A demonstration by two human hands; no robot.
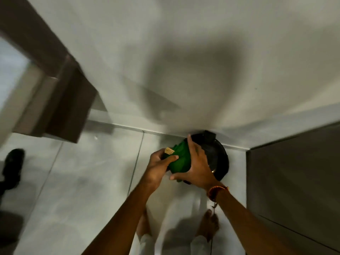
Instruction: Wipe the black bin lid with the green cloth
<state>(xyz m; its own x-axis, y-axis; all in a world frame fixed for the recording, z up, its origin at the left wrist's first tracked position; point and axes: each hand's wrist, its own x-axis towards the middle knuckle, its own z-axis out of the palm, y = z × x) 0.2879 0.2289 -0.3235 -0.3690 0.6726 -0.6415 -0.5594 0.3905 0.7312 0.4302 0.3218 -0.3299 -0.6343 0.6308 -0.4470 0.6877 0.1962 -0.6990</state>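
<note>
A round black bin with its black bin lid (216, 153) stands on the floor against the wall, below my hands. I hold the green cloth (181, 159), folded, with a small pale label at its left corner, in both hands above the lid's left part. My left hand (159, 167) grips the cloth's left side, thumb on top. My right hand (197, 163) wraps its right side, fingers spread over it, and hides part of the lid. Whether the cloth touches the lid I cannot tell.
A pale wall (184, 61) rises behind the bin. A dark grey cabinet side (294, 181) stands close on the right. At the left a brown door frame (60, 100) and a black shoe (12, 166) on the tiled floor. My bare feet (207, 225) are below.
</note>
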